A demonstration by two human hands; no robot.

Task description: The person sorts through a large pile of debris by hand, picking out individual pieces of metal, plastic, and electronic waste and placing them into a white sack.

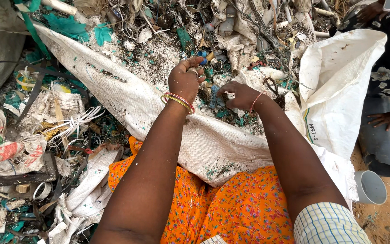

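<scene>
— Over the white woven sack (127,97), what are both hands doing?
— Left hand (185,80) is curling loosely, gripping nothing I can make out; right hand (238,96) is pinching one small white scrap (229,95) — sifting it out of the debris spread across the lap.
— Bangles (178,101)?
— Several on the left wrist.

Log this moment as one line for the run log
left hand: reaching into scrap pile | right hand: pinching small white scrap | surface: white woven sack
</scene>
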